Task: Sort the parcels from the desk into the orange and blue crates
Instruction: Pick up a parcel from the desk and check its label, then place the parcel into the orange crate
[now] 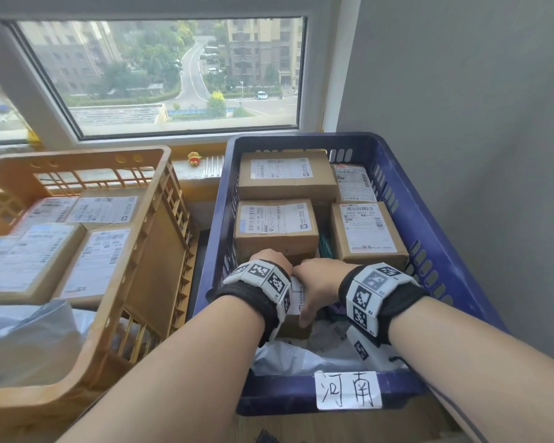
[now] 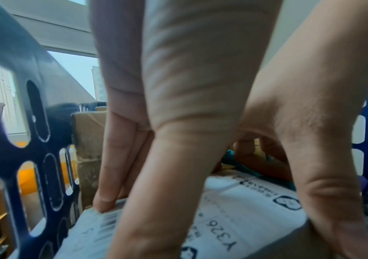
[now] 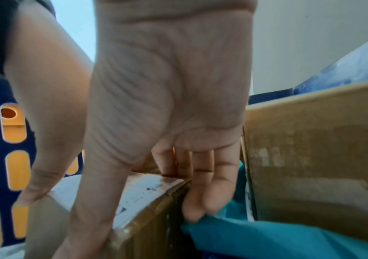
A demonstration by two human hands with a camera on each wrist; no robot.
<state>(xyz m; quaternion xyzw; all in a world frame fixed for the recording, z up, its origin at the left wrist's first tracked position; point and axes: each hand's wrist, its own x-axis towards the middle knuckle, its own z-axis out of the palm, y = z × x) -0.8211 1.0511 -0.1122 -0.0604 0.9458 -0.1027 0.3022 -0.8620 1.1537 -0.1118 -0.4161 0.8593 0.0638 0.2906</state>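
Orange plastic forms the orange crate (image 1: 141,251) at the left, where labelled parcels lie flat. Just beside it stands the blue crate (image 1: 429,225), into which both forearms are lowered. A small cardboard parcel (image 1: 296,302) is gripped there from above: the left hand (image 1: 271,260) is clamped on its left edge, the right hand (image 1: 320,282) on its right edge, thumb on the near corner and fingers (image 3: 202,198) down the far side. Little room is left: boxes crowd behind, a teal bag (image 3: 267,236) is pressed alongside.
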